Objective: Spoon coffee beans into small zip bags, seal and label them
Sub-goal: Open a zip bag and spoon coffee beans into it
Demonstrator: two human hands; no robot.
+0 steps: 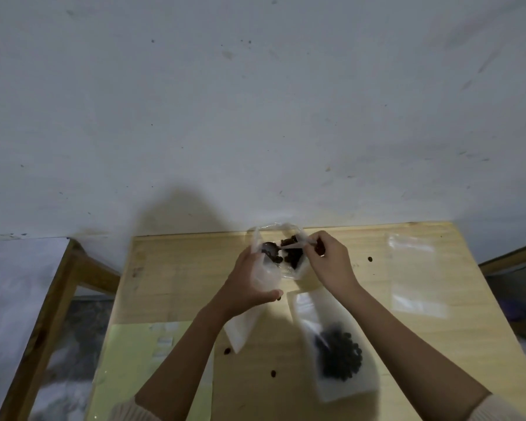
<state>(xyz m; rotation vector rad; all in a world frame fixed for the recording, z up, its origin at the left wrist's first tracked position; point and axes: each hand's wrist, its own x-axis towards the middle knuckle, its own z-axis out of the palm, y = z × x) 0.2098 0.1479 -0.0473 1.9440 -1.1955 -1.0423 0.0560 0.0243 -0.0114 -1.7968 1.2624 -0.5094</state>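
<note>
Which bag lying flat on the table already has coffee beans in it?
The bag nearest the person: a dark heap of beans shows inside. The flat bag off to the right looks empty.

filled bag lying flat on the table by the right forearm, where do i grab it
Pinch the filled bag by its far end, the bean-free strip, coming down from above. The beans are bunched in the near half, so the far half lies thin and flat on the table; lifting there would likely keep them settled at the bottom.
</note>
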